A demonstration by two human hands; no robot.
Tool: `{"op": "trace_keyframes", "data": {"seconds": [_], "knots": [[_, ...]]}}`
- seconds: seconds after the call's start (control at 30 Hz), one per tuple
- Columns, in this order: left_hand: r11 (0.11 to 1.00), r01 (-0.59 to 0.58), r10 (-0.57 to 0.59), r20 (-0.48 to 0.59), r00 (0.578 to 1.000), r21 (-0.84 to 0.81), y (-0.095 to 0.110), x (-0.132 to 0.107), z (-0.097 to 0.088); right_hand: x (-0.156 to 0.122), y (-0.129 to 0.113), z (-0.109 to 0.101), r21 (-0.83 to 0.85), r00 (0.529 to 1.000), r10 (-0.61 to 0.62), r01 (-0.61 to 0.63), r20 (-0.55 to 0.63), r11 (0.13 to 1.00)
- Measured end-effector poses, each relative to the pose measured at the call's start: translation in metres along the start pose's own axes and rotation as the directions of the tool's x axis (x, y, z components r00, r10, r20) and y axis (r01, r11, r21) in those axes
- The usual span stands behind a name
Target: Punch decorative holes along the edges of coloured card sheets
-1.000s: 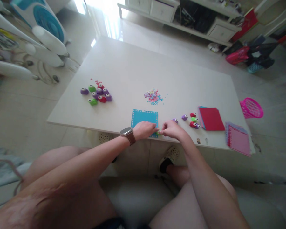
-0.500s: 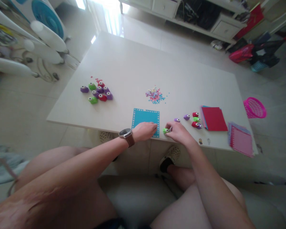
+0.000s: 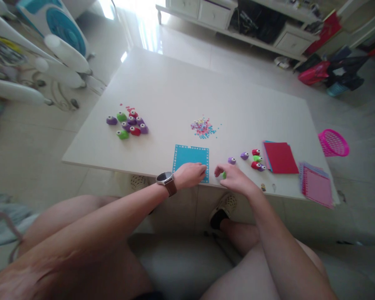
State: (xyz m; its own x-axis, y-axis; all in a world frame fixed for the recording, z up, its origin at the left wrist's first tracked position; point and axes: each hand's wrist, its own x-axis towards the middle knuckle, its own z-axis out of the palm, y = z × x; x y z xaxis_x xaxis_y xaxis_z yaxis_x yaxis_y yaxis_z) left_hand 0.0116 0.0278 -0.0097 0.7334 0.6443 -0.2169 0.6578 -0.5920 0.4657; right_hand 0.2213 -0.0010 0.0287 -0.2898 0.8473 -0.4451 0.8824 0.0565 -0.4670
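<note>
My left hand (image 3: 191,175), with a watch on its wrist, rests curled on a blue paper square (image 3: 187,155), fingers together near its right side. Small punched holes line the paper's edges. Just right of the paper, my right hand (image 3: 233,178) curls round a small green craft punch (image 3: 224,175), mostly hidden by the fingers. Beyond that hand sit a purple punch (image 3: 231,160), another purple punch (image 3: 244,156) and a cluster of red, green and purple punches (image 3: 256,158).
Punched paper bits (image 3: 203,128) lie mid-table. More punches (image 3: 131,121) stand at left. Right are a red-topped paper stack (image 3: 281,158) and pink punched sheets (image 3: 318,185). Two tiny items, one a small figure (image 3: 263,187), lie near the front edge. A pink basket (image 3: 333,142) stands beyond the table.
My right hand has shifted slightly and turned over the green punch, now covering most of it. My left hand stays on the blue paper. The view has tilted slightly.
</note>
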Motion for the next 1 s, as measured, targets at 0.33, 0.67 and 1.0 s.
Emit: {"op": "trace_keyframes", "data": {"seconds": [0.33, 0.67, 1.0], "knots": [[1.0, -0.009, 0.009, 0.0, 1.0, -0.008, -0.002, 0.0, 0.003, 0.01, 0.005, 0.006, -0.01, 0.935, -0.031, 0.029, -0.353, 1.0], [0.998, 0.008, -0.008, 0.007, 1.0, -0.069, 0.0, -0.001, -0.002, -0.004, 0.017, -0.006, -0.2, 0.982, 0.154, -0.174, -0.109, 0.964], [0.621, 0.083, -0.218, -0.07, 0.973, -0.78, 0.004, 0.02, 0.002, 0.006, -0.027, 0.002, 0.107, 0.94, -0.156, 0.196, -0.304, 0.975]]}}
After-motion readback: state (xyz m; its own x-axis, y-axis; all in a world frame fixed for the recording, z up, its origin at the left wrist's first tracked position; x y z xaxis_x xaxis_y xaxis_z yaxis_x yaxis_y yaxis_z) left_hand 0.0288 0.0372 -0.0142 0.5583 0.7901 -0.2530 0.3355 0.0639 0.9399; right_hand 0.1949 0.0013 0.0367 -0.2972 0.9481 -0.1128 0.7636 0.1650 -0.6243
